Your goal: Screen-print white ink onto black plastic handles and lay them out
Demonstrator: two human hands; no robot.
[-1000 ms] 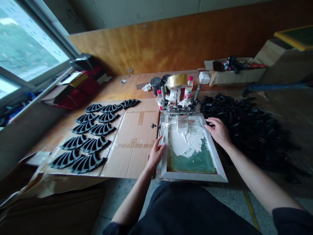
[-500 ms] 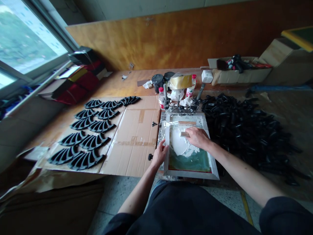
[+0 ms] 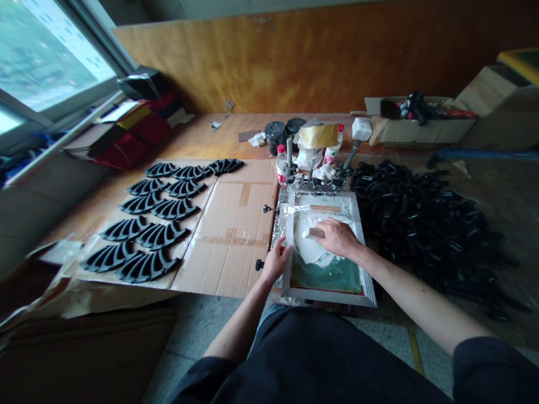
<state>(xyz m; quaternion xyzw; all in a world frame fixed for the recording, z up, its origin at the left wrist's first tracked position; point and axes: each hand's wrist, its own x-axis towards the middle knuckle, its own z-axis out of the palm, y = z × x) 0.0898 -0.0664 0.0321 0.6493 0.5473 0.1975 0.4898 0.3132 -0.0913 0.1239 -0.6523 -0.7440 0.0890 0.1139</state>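
A silk-screen frame (image 3: 330, 297) with metal sides lies in front of my body, its green mesh (image 3: 324, 279) partly covered by thick white ink (image 3: 305, 248). My right hand (image 3: 338, 238) is closed around a small squeegee (image 3: 311, 232), whose end sits in the ink over the middle of the mesh. At the frame's left side, my left hand (image 3: 275, 260) grips the metal edge, the fingertips partly hidden. A brown strip (image 3: 325, 207) lies across the far part of the screen. Metal clamps (image 3: 315, 180) stand at the frame's far end.
On the left, several black fan-like rows of parts (image 3: 163, 235) lie on cardboard (image 3: 229, 219). A heap of black plastic parts (image 3: 425, 219) spreads to the right. Behind the clamps are red-capped bottles (image 3: 281, 166), dark tubs (image 3: 275, 137) and an open carton (image 3: 421, 132).
My right hand has shifted the squeegee slightly left through the white ink, and its angle differs a little. My left hand stays at the frame's edge. The camera view has moved slightly.
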